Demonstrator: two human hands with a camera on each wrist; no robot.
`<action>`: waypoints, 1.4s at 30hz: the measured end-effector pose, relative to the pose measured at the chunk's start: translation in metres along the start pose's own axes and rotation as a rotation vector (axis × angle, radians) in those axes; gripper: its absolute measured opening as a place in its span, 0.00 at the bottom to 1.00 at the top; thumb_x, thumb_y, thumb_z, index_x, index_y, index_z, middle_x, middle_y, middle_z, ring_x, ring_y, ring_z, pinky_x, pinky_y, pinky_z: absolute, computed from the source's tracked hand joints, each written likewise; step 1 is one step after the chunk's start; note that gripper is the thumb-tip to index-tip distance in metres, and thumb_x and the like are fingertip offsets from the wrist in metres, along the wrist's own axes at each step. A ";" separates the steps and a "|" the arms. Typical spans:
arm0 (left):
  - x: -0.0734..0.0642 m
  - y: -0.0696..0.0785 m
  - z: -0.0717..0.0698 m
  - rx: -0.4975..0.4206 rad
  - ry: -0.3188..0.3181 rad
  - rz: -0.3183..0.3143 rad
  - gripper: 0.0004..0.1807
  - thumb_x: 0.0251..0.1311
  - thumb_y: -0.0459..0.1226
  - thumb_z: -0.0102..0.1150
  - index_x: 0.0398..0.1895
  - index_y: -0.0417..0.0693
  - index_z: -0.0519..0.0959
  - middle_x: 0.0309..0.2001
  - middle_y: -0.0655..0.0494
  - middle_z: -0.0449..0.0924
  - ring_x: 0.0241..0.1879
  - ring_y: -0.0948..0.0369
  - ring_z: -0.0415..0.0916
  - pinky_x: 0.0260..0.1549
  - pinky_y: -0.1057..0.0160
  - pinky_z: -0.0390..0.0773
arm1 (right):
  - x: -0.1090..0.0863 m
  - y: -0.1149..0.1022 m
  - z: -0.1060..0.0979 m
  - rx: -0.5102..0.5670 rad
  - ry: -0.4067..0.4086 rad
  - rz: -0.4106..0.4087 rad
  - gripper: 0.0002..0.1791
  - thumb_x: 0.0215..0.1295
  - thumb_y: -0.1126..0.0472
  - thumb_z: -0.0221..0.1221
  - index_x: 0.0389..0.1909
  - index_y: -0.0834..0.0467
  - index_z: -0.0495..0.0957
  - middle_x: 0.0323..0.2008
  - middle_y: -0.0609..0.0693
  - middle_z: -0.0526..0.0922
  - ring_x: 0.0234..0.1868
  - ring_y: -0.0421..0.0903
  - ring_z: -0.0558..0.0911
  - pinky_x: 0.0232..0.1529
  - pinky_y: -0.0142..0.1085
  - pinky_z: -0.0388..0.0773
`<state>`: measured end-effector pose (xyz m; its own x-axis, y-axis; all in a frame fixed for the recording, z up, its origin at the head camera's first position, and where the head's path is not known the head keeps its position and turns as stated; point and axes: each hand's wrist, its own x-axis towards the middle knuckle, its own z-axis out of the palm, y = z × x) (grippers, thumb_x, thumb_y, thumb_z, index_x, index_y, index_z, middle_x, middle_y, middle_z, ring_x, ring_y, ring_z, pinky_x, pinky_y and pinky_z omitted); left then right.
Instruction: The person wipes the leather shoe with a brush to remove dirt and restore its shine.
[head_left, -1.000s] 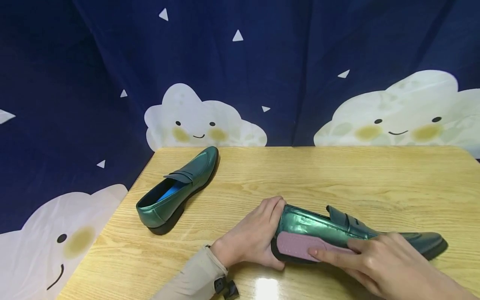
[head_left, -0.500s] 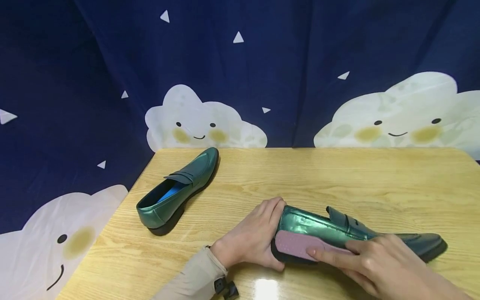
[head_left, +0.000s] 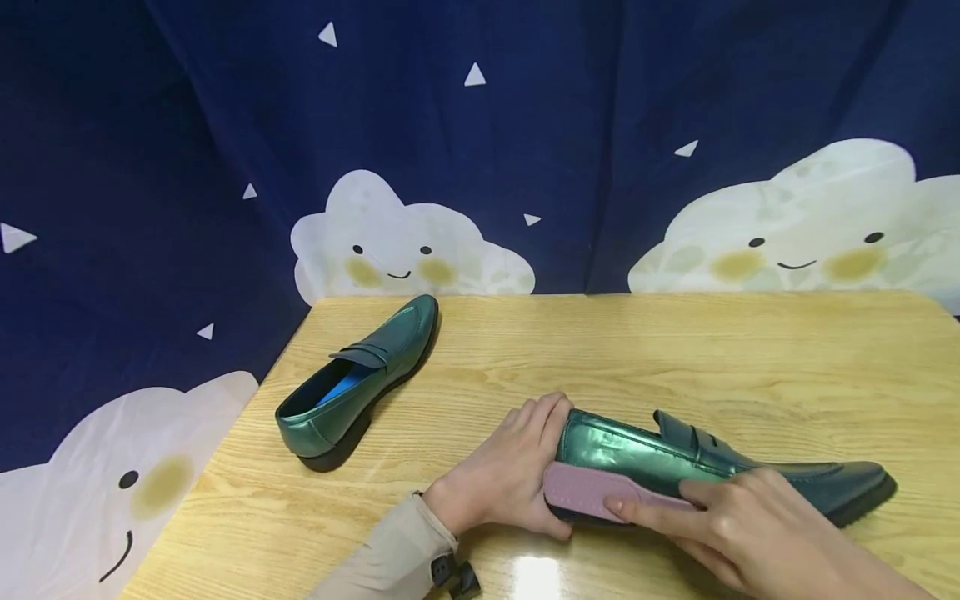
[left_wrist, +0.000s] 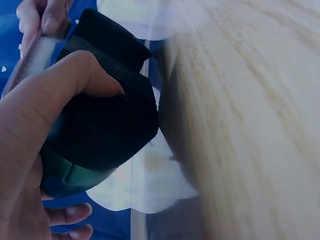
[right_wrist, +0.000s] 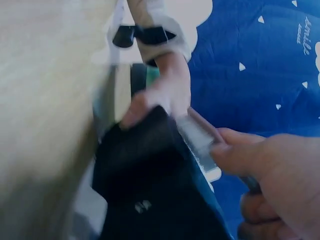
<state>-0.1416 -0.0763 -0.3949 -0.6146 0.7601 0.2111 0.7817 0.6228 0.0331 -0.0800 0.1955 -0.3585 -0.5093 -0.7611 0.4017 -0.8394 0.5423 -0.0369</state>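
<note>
A dark metallic-green loafer is tipped on its side, heel left and toe right. My left hand grips it round the heel; in the left wrist view the thumb presses on the black sole. In my right hand is a pink-backed brush, its forefinger laid along the back. The brush lies against the loafer's lower side near the heel, its pale bristles facing the shoe in the right wrist view. Part of the handle is hidden under the right fingers.
The matching green loafer, with a blue insole, stands upright at the table's left, toe pointing away. Behind the wooden table hangs a navy curtain with clouds and triangles. A small black device sits on the left cuff.
My right hand and the brush have slid slightly left towards the heel. The left hand keeps its grip on the loafer, and the other shoe stays in place.
</note>
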 end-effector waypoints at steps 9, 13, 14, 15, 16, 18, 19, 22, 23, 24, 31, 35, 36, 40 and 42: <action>0.000 0.001 0.000 0.001 -0.034 -0.022 0.73 0.25 0.69 0.70 0.71 0.37 0.47 0.67 0.42 0.57 0.60 0.54 0.63 0.57 0.59 0.69 | -0.002 0.007 -0.004 -0.118 0.080 0.089 0.23 0.77 0.44 0.36 0.60 0.35 0.75 0.18 0.29 0.54 0.16 0.25 0.47 0.14 0.21 0.47; -0.001 0.000 0.001 -0.036 -0.016 -0.008 0.74 0.24 0.69 0.71 0.71 0.37 0.47 0.68 0.42 0.56 0.60 0.54 0.63 0.57 0.59 0.70 | 0.003 -0.005 0.008 0.011 0.021 -0.033 0.30 0.59 0.57 0.63 0.63 0.38 0.73 0.19 0.28 0.54 0.18 0.24 0.48 0.16 0.18 0.45; -0.001 0.000 0.001 -0.045 -0.016 -0.009 0.74 0.24 0.69 0.72 0.71 0.38 0.47 0.68 0.42 0.56 0.60 0.54 0.63 0.57 0.58 0.70 | 0.004 -0.007 0.009 0.030 0.004 -0.049 0.36 0.51 0.59 0.67 0.64 0.38 0.73 0.20 0.28 0.54 0.18 0.24 0.48 0.17 0.17 0.45; -0.001 0.000 0.001 -0.052 -0.018 -0.012 0.74 0.24 0.69 0.72 0.71 0.38 0.47 0.68 0.41 0.55 0.61 0.53 0.63 0.57 0.58 0.70 | 0.004 -0.008 0.010 0.022 0.008 -0.063 0.34 0.52 0.59 0.66 0.63 0.38 0.73 0.20 0.28 0.53 0.18 0.24 0.47 0.17 0.18 0.44; -0.001 0.000 0.002 -0.055 -0.019 -0.015 0.74 0.24 0.69 0.72 0.71 0.38 0.47 0.68 0.42 0.55 0.61 0.53 0.63 0.57 0.58 0.70 | 0.004 -0.008 0.009 0.008 0.007 -0.062 0.32 0.55 0.57 0.65 0.63 0.37 0.73 0.20 0.29 0.52 0.18 0.24 0.47 0.17 0.18 0.43; 0.000 0.002 0.002 -0.049 -0.031 -0.024 0.73 0.24 0.69 0.72 0.71 0.38 0.48 0.68 0.42 0.55 0.61 0.54 0.63 0.56 0.58 0.70 | 0.002 -0.005 0.005 -0.032 0.021 -0.015 0.22 0.68 0.52 0.56 0.63 0.36 0.73 0.19 0.29 0.52 0.17 0.25 0.47 0.16 0.19 0.44; 0.000 0.003 0.002 -0.044 -0.041 -0.030 0.73 0.25 0.68 0.72 0.71 0.38 0.47 0.69 0.42 0.55 0.61 0.53 0.62 0.57 0.57 0.70 | 0.001 -0.002 0.003 -0.066 0.039 0.013 0.19 0.73 0.48 0.49 0.62 0.35 0.74 0.18 0.29 0.52 0.17 0.25 0.46 0.15 0.19 0.45; 0.000 0.004 0.001 -0.025 -0.057 -0.035 0.73 0.26 0.68 0.70 0.72 0.37 0.47 0.69 0.42 0.55 0.61 0.53 0.62 0.57 0.58 0.70 | -0.003 0.006 -0.005 -0.178 0.076 0.108 0.26 0.76 0.41 0.30 0.60 0.34 0.75 0.18 0.30 0.51 0.15 0.27 0.45 0.14 0.23 0.45; 0.000 0.004 0.001 -0.022 -0.058 -0.033 0.73 0.26 0.68 0.70 0.71 0.37 0.48 0.68 0.42 0.55 0.61 0.53 0.63 0.57 0.58 0.70 | -0.004 0.008 -0.008 -0.211 0.077 0.133 0.28 0.75 0.40 0.27 0.60 0.32 0.75 0.18 0.31 0.50 0.15 0.28 0.45 0.14 0.23 0.45; 0.000 0.004 0.001 -0.020 -0.058 -0.032 0.73 0.26 0.68 0.70 0.72 0.36 0.48 0.68 0.42 0.55 0.61 0.53 0.63 0.57 0.58 0.70 | -0.005 0.010 -0.008 -0.232 0.092 0.142 0.30 0.75 0.40 0.25 0.59 0.32 0.75 0.18 0.31 0.50 0.15 0.28 0.44 0.14 0.24 0.45; 0.000 0.003 0.002 -0.038 -0.041 -0.032 0.74 0.24 0.68 0.72 0.72 0.38 0.47 0.69 0.42 0.55 0.62 0.54 0.63 0.60 0.59 0.68 | -0.003 0.002 0.000 -0.008 0.000 0.004 0.21 0.70 0.48 0.53 0.64 0.38 0.73 0.20 0.28 0.54 0.17 0.24 0.48 0.16 0.18 0.48; 0.000 0.003 0.001 -0.042 -0.037 -0.038 0.73 0.25 0.67 0.72 0.72 0.38 0.47 0.69 0.42 0.55 0.61 0.54 0.64 0.60 0.59 0.67 | -0.001 0.000 0.000 -0.036 0.004 0.016 0.21 0.72 0.46 0.51 0.64 0.36 0.72 0.19 0.28 0.52 0.17 0.24 0.47 0.15 0.19 0.46; 0.000 0.003 0.000 -0.040 -0.038 -0.041 0.73 0.25 0.67 0.72 0.72 0.38 0.47 0.69 0.42 0.55 0.61 0.54 0.64 0.60 0.60 0.68 | -0.001 0.002 -0.002 -0.076 0.022 0.035 0.20 0.73 0.45 0.47 0.63 0.35 0.73 0.19 0.29 0.51 0.16 0.25 0.46 0.15 0.19 0.45; 0.001 0.003 -0.001 -0.036 -0.045 -0.045 0.72 0.25 0.66 0.72 0.71 0.37 0.48 0.68 0.43 0.55 0.60 0.54 0.64 0.59 0.60 0.68 | -0.003 0.010 -0.011 -0.228 0.050 0.152 0.30 0.74 0.39 0.25 0.61 0.32 0.74 0.17 0.31 0.50 0.15 0.28 0.46 0.14 0.24 0.46; 0.001 0.003 -0.001 -0.033 -0.043 -0.045 0.73 0.24 0.67 0.72 0.71 0.36 0.49 0.68 0.42 0.55 0.60 0.54 0.65 0.59 0.60 0.68 | -0.003 0.012 -0.013 -0.274 0.040 0.185 0.33 0.73 0.38 0.20 0.61 0.31 0.73 0.17 0.32 0.51 0.14 0.29 0.46 0.15 0.25 0.46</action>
<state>-0.1396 -0.0741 -0.3940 -0.6528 0.7390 0.1663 0.7556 0.6509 0.0736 -0.0859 0.2089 -0.3483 -0.6361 -0.6293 0.4465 -0.6484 0.7496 0.1327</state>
